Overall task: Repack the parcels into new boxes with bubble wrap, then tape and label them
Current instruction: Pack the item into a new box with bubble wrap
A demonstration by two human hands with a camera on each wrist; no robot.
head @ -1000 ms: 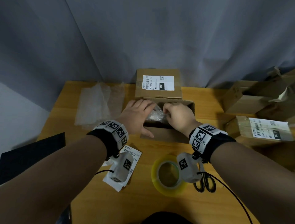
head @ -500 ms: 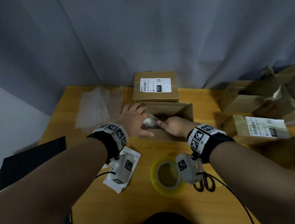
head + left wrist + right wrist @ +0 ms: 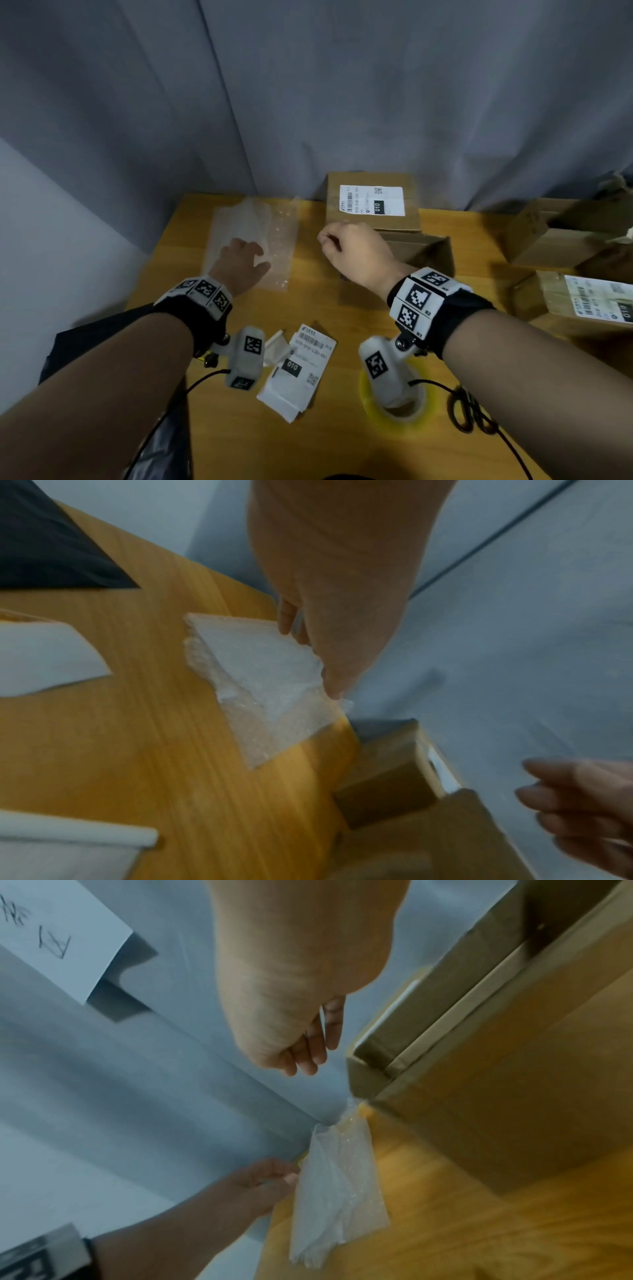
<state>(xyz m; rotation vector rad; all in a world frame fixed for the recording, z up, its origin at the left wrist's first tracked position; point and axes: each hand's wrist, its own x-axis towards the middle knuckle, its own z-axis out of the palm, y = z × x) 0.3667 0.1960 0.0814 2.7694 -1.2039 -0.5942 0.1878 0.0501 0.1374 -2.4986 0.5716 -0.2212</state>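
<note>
1 left hand (image 3: 241,265), fingers (image 3: 255,249) on bubble wrap (image 3: 270,236)

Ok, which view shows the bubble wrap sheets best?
The head view: the whole stack of bubble wrap sheets lies flat on the table, the left hand resting on it. The left wrist view shows only the part beside the fingers; the right wrist view shows it foreshortened and blurred.

I can read "010" in a black patch on the label (image 3: 372,200) of the closed box (image 3: 371,202). Nearer to me than this box, the loose label (image 3: 301,363) also shows "010".
</note>
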